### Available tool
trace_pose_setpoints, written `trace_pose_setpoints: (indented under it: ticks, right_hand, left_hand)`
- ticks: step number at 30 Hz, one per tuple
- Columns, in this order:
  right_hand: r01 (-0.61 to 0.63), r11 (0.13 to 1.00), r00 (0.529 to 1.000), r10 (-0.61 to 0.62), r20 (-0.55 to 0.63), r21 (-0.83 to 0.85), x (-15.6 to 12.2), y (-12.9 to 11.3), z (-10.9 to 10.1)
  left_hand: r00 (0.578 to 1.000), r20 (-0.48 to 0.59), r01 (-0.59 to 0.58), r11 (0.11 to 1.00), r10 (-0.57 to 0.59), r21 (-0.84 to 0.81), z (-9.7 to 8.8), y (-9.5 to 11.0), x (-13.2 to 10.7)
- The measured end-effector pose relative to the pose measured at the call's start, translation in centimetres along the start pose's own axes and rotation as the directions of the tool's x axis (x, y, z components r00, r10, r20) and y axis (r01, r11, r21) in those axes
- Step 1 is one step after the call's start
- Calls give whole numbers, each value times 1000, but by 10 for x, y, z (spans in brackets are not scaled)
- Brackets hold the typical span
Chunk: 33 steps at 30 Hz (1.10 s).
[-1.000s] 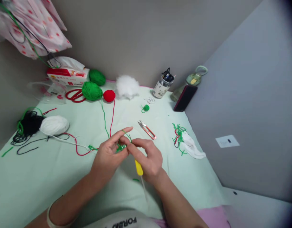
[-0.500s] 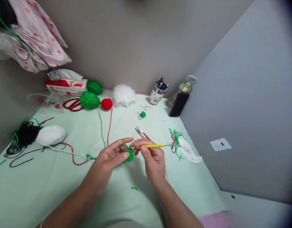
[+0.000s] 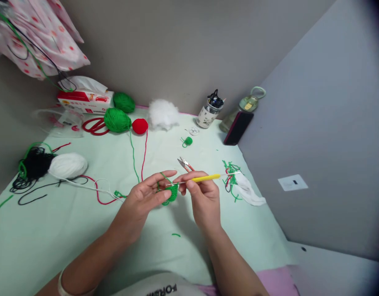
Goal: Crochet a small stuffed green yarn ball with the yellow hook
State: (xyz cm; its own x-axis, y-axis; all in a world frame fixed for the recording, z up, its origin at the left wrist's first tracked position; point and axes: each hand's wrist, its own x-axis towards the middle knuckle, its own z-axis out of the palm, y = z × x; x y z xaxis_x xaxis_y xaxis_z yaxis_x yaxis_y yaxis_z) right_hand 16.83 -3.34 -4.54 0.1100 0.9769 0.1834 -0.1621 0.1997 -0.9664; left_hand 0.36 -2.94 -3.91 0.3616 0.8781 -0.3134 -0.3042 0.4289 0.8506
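Between the thumb and fingers of my left hand (image 3: 147,197) is a small green crochet piece (image 3: 172,193). Green yarn loops over my raised left index finger. My right hand (image 3: 204,199) pinches a crochet hook (image 3: 206,178) by its yellow grip, its metal tip at the upper edge of the piece. Just beyond my hands lie thread snips (image 3: 185,164). A green yarn strand runs from the large green ball (image 3: 117,120) toward my left hand, beside a red strand from the red ball (image 3: 140,126).
White stuffing (image 3: 163,114), a jar of tools (image 3: 209,111), a bottle (image 3: 249,102) and a leaning phone (image 3: 238,128) line the back. Yarn scraps (image 3: 231,170) lie right; a white ball (image 3: 68,165) and black yarn (image 3: 36,164) lie left. A tissue box (image 3: 86,101) stands back left.
The hook has drawn back to the right and tilted, with its tip now at the piece's top edge. The green piece is turned to show more of its side. The whole view has shifted slightly.
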Motion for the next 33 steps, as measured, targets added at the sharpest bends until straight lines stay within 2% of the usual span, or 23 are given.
trace_pose_setpoints:
  ticks: [4,7,11,13,15,18,20,21,22,24,26,27,29,31,33]
  right_hand:
    - [-23,996,1000,22,14,83,1,-1,0]
    - [-9,997,999,6,35,76,0,-3,-1]
    - [91,994,995,-88,36,-66,-4,-5,-3]
    - [209,957,977,-196,86,-203,-7,-6,-3]
    - [398,847,916,-343,209,-351,-10,-6,-3]
    - [663,522,746,-523,413,-537,-14,-2,-1]
    - [714,339,670,-583,459,-612,-15,1,0]
    - [709,317,665,-599,446,-630,-15,2,1]
    - [694,359,680,-612,404,-625,-15,3,1]
    - [599,592,785,-568,247,-539,-13,2,0]
    - [425,837,901,-425,80,-345,-9,0,-1]
    - [336,911,941,-338,33,-238,-7,-1,-1]
    - [222,969,975,-222,18,-110,-4,-2,0]
    - [213,970,977,-207,58,-116,-3,-1,2]
    - [257,948,966,-245,88,-187,-4,1,3]
  left_hand:
    - [1000,-17,6,1000,-6,8,0,2,0]
    - [999,-32,2,1000,-2,3,1,4,1]
    - [997,-62,-40,999,42,36,1,3,1]
    - [992,-97,-73,994,82,87,1,1,0]
    - [977,-156,-120,982,143,149,3,-2,-1]
    - [957,-215,-167,977,193,136,7,-4,-2]
    - [985,-155,-86,996,81,-26,9,-5,-2]
    - [996,-91,-8,992,-3,-128,10,-5,-1]
    - [997,-22,72,974,-79,-216,9,-5,0]
    - [984,71,178,934,-164,-310,7,-3,2]
    - [986,72,167,935,-152,-314,4,0,4]
    - [990,54,142,946,-132,-291,3,1,4]
    - [996,28,92,971,-88,-219,1,2,4]
    - [999,17,39,989,-37,-140,1,1,4]
    - [1000,6,-14,998,15,-66,1,-2,3]
